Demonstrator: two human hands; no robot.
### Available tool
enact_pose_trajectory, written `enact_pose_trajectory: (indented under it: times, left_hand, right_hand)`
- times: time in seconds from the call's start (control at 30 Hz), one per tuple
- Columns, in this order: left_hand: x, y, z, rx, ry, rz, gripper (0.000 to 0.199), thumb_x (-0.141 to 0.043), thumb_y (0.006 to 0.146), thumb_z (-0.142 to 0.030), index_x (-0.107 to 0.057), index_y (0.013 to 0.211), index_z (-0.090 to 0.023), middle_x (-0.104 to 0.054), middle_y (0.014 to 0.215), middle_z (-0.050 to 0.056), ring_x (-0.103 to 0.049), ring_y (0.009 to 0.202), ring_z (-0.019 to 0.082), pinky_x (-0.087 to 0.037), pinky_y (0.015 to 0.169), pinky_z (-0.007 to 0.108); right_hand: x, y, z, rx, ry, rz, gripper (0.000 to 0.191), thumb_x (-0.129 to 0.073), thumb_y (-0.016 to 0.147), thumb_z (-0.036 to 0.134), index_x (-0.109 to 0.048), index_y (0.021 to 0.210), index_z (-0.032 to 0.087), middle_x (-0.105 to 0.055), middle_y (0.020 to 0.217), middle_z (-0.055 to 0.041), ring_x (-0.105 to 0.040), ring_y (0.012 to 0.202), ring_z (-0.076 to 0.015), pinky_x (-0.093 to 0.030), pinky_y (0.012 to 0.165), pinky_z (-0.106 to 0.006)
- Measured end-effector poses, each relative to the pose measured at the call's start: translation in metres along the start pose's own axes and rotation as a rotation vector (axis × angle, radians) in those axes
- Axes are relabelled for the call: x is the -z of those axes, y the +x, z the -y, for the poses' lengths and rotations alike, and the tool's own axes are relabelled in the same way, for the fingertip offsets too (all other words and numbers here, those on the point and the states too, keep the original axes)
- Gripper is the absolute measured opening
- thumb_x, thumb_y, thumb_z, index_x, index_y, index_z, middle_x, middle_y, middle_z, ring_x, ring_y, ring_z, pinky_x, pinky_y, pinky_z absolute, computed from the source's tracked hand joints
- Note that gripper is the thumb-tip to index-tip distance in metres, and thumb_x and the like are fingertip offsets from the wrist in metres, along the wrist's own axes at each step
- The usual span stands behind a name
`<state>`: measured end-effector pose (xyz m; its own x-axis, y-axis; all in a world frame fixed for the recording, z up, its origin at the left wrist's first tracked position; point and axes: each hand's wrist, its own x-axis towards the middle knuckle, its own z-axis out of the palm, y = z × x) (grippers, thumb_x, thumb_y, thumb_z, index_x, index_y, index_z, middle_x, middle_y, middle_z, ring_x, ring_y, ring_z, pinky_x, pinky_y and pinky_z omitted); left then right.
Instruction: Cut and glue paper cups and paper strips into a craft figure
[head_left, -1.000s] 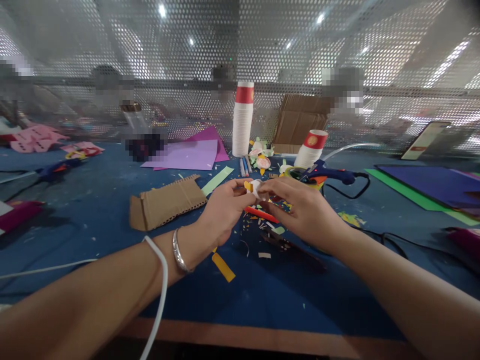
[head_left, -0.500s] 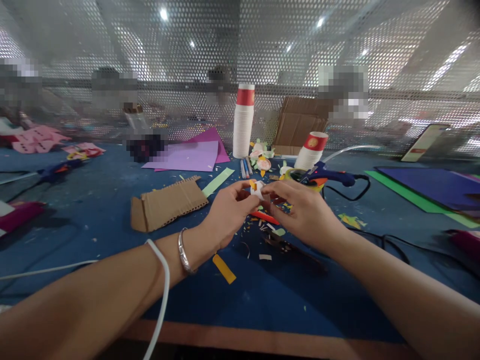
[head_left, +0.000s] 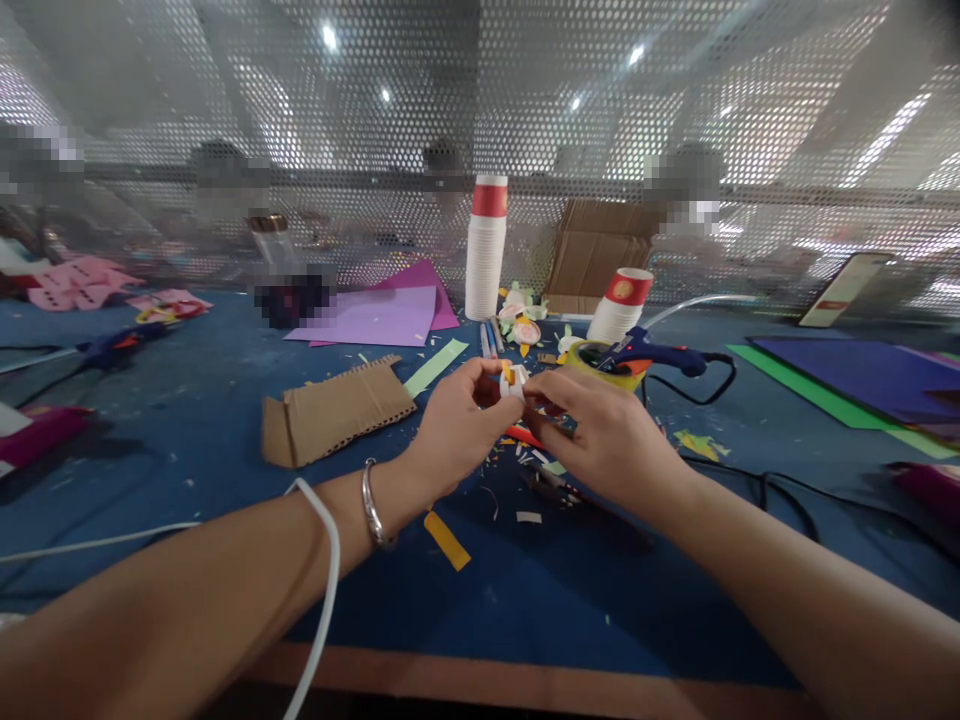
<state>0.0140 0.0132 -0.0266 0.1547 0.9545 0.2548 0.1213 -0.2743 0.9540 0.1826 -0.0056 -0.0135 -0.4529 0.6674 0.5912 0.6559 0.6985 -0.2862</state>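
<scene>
A small white paper piece with a yellow-orange bit on it (head_left: 514, 379) is held up over the middle of the table. My left hand (head_left: 469, 415) pinches it from the left between thumb and fingers. My right hand (head_left: 600, 420) has its fingertips closed on the piece's right edge; its far side is hidden by the fingers. Below the hands lie an orange-red strip (head_left: 524, 435), small paper scraps and a dark tool (head_left: 559, 487), partly in shadow. A yellow paper strip (head_left: 447, 541) rests beside my left wrist.
Corrugated cardboard (head_left: 345, 410) and a pale green strip (head_left: 437, 366) lie left. Behind stand stacked paper cups (head_left: 486, 260) and a shorter cup stack (head_left: 621, 305). A blue glue gun (head_left: 660, 352) rests on a yellow tape roll (head_left: 583, 354). A white cord (head_left: 328, 570) crosses my left forearm.
My right fingers have drawn in closer together around the white piece, which has turned slightly. My left hand keeps its hold almost unmoved.
</scene>
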Motion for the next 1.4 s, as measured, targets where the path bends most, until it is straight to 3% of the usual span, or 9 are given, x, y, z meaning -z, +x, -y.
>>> enact_pose_trajectory:
  times: [0.37,0.63,0.8,1.03,1.4]
  left_hand:
    - [0.001,-0.001,0.001,-0.009,0.026,0.01,0.025,-0.062,0.073,-0.019,-0.062,0.098,-0.015,-0.063,0.081,0.002,-0.061,0.078,0.016,-0.051,0.074,0.033]
    - [0.004,0.0,-0.003,0.124,-0.248,0.119,0.026,-0.07,0.074,-0.019,-0.066,0.1,-0.014,-0.066,0.082,0.003,-0.063,0.076,0.015,-0.053,0.083,0.036]
    - [0.007,0.003,-0.014,0.211,-0.383,0.177,0.027,-0.074,0.075,-0.019,-0.07,0.101,-0.012,-0.07,0.093,0.005,-0.065,0.084,0.014,-0.051,0.09,0.034]
    - [0.008,0.004,-0.017,0.319,-0.401,0.201,0.011,-0.069,0.076,-0.012,-0.072,0.087,-0.012,-0.072,0.089,0.006,-0.067,0.08,0.014,-0.054,0.082,0.032]
    - [0.002,0.0,-0.01,0.273,-0.279,0.14,0.01,-0.064,0.071,-0.01,-0.067,0.079,-0.014,-0.066,0.077,0.001,-0.064,0.074,0.012,-0.056,0.076,0.03]
  right_hand:
    - [0.003,-0.001,0.005,-0.019,0.01,0.031,0.01,-0.056,0.087,0.008,-0.057,0.084,0.017,-0.06,0.079,-0.0037,-0.056,0.071,-0.0167,-0.041,0.063,-0.028]
    - [0.008,0.001,0.002,0.017,0.045,0.038,0.01,-0.052,0.089,0.01,-0.058,0.085,0.017,-0.059,0.079,-0.0041,-0.055,0.071,-0.0167,-0.042,0.065,-0.029]
    - [0.012,0.001,-0.001,-0.034,0.104,0.068,0.01,-0.051,0.094,0.016,-0.06,0.089,0.017,-0.061,0.081,-0.0042,-0.057,0.072,-0.0163,-0.042,0.065,-0.028]
    - [0.009,0.001,-0.002,-0.083,0.096,0.111,0.007,-0.054,0.089,0.013,-0.055,0.084,0.018,-0.06,0.078,-0.0017,-0.054,0.068,-0.0147,-0.039,0.062,-0.027]
    - [0.005,0.001,0.006,-0.091,0.089,0.15,0.012,-0.056,0.083,0.009,-0.051,0.081,0.02,-0.058,0.074,-0.0004,-0.053,0.064,-0.0143,-0.038,0.06,-0.027]
